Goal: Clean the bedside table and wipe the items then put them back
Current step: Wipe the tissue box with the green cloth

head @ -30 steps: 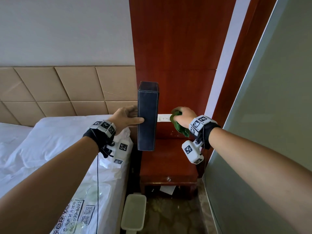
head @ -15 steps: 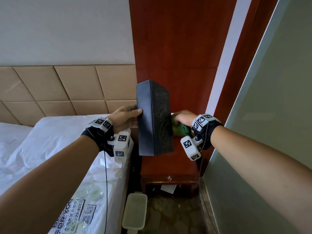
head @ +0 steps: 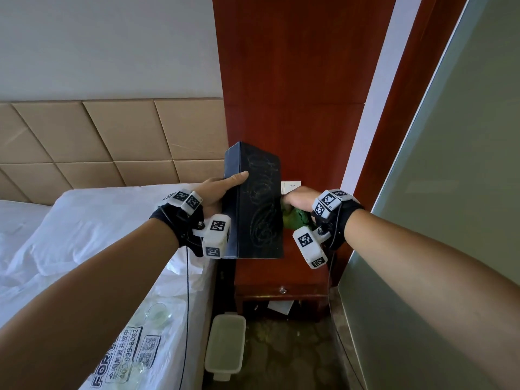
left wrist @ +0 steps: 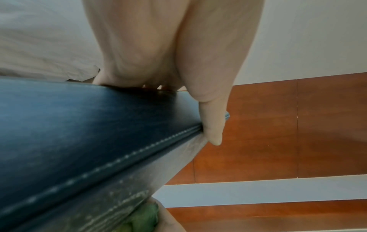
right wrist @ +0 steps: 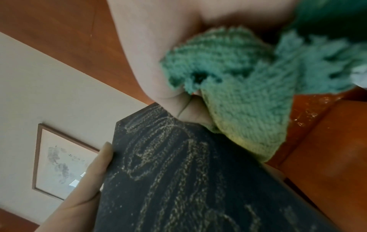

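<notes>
A tall black leather box [head: 254,204] with pale scribbled marks on its broad face hangs upright in the air above the red wooden bedside table [head: 281,273]. My left hand [head: 222,190] grips its left edge, thumb [left wrist: 211,125] over the stitched corner. My right hand [head: 298,198] holds a bunched green cloth [head: 295,218] against the box's right edge. In the right wrist view the cloth [right wrist: 244,94] touches the marked face [right wrist: 178,180]. The fingers behind the box are hidden.
A bed with white bedding [head: 84,235] and a printed plastic bag [head: 135,350] lies left of the table. A pale lidded bin [head: 225,344] stands on the floor in front. A wall socket [head: 291,187] sits behind the box; a grey wall panel [head: 450,192] is on the right.
The box has turned from narrow side to broad marked face towards me and sunk a little. My right hand with the cloth moved in to the box's right edge.
</notes>
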The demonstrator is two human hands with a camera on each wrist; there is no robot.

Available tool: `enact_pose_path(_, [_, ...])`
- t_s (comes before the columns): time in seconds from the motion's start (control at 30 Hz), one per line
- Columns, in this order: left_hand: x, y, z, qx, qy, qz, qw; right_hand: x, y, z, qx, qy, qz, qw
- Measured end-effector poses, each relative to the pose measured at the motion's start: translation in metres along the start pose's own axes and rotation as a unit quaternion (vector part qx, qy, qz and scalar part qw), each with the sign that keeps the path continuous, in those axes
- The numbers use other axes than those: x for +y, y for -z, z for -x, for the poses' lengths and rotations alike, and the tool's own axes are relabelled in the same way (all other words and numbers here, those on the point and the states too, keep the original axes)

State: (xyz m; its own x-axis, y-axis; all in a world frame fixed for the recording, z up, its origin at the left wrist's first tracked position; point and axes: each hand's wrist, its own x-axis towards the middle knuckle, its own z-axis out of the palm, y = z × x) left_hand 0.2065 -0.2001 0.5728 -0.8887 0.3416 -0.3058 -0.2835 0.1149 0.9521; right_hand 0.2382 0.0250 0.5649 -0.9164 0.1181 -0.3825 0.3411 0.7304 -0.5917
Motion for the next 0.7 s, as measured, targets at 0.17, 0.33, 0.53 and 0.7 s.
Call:
enact_pose_path(0.17, [-0.001,0.01,-0.008,0.051,-0.002,-0.008,0.999,0.004,0.008,-0.004,0.051,0.06,-0.036,0.996])
enact_pose_path(0.33, [-0.004,0.018,-0.01,0.047,0.001,-0.063,0.997,0.001,0.023,-0.01,0.244,0.138,-0.057,0.958])
enact_pose_path(0.53, [-0.001,0.02,-0.008,0.02,-0.014,-0.055,0.998,-0.01,0.024,-0.014,0.352,0.277,-0.044,0.893])
enact_pose_path(0.7, [0.008,0.023,-0.006,0.001,-0.031,-0.058,0.998,-0.023,0.016,-0.019,0.381,0.314,-0.049,0.868])
